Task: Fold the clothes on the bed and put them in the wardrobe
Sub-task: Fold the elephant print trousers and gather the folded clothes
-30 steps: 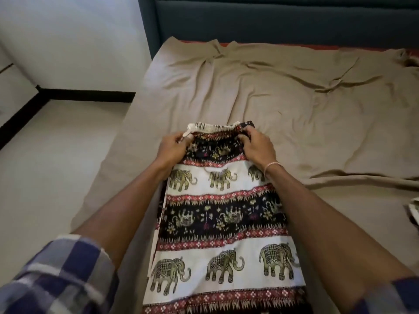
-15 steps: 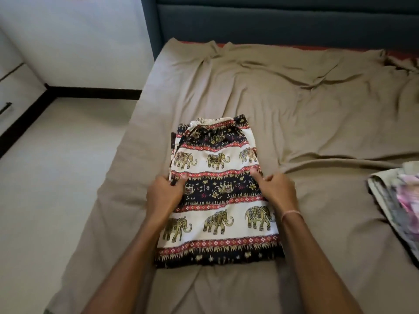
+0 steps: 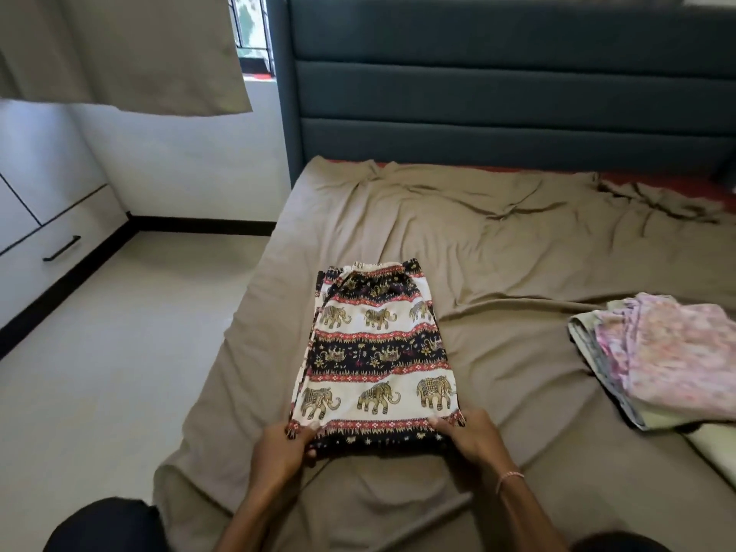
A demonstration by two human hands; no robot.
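You have one bed (image 3: 223, 412) in view, under one brown sheet (image 3: 517, 241) and backed by one headboard (image 3: 498, 93). On it I count one elephant-print garment (image 3: 378, 352), showing two white bands with three elephants each. To its right lies one stack of clothes (image 3: 677, 352); at least three layers show at its edge, but the exact number cannot be told. Your hands number two: one left hand (image 3: 284, 444) and one right hand (image 3: 470, 436), whose wrist carries one bracelet (image 3: 509, 476). Off the bed I count one curtain (image 3: 119, 49), one window (image 3: 251, 29) and one cabinet (image 3: 47, 173) with one black drawer handle (image 3: 61, 249).
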